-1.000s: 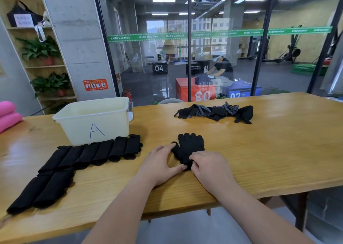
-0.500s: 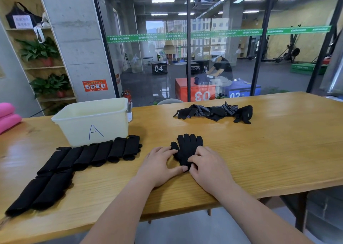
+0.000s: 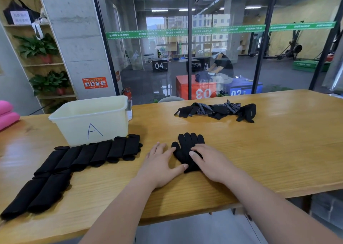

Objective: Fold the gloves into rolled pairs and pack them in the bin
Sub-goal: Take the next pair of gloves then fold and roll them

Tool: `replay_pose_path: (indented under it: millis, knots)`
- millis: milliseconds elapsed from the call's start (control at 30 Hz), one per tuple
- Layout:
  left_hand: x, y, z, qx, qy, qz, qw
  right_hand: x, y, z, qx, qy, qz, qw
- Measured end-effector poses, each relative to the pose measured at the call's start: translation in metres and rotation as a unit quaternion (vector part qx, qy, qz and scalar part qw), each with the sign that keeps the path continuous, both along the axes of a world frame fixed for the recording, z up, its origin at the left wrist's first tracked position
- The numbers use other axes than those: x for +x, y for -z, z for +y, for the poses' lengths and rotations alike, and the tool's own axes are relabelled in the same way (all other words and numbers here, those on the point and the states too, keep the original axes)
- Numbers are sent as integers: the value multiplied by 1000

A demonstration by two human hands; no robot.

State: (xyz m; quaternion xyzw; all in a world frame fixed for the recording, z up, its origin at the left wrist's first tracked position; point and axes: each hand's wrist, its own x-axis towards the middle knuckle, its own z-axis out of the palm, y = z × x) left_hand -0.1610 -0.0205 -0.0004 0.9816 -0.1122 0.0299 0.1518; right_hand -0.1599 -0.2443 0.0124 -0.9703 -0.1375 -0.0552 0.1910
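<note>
Fingers flat, holding nothing — right hand on glove pair, left hand against it | rolled pairs outside bin | loose gloves pending

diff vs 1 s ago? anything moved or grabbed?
The right hand slid slightly forward, so its fingers now lie flat on the glove. Nothing was grabbed or let go. The left hand stays beside the glove, thumb at its cuff. The glove, rolled pairs, loose gloves and bin are unchanged.

Bare forearms, bare left hand and right hand.
</note>
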Motion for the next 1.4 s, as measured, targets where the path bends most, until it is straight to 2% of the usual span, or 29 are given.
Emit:
replay_pose_path:
  millis: [100,167,233,300,400,533,867,933,1067,1100,1200,1300,1400]
  knots:
    - [0,-1,0,1,1,7,1000,22,-15,2,-34,39,0,999]
    - [0,-1,0,2,1,7,1000,32,-19,9,-65,16,15,998]
    - [0,-1,0,3,1,10,1000,39,-18,16,-135,-8,62,989]
    - [0,-1,0,4,1,8,1000,46,-17,22,-163,14,62,985]
    - [0,0,1,-3,4,-3,1000,54,-15,36,-140,24,9,990]
    - [4,4,3,-30,-1,-27,999,66,4,48,-144,8,65,987]
    - [5,4,5,-104,-3,-67,992,57,9,59,-153,30,91,984]
    - [2,2,4,-103,1,-81,991,47,13,61,-123,25,75,989]
    - [-2,2,4,-54,9,-88,995,31,9,47,19,43,-18,999]
    - [-3,3,3,-36,12,-84,996,27,11,41,9,53,-24,998]
    - [-1,5,2,2,14,-67,998,24,15,24,-52,35,29,998]
    - [1,5,2,19,10,-53,998,22,10,13,-56,9,13,998]
    - [1,5,0,32,11,-36,999,9,9,5,-89,-20,34,995]
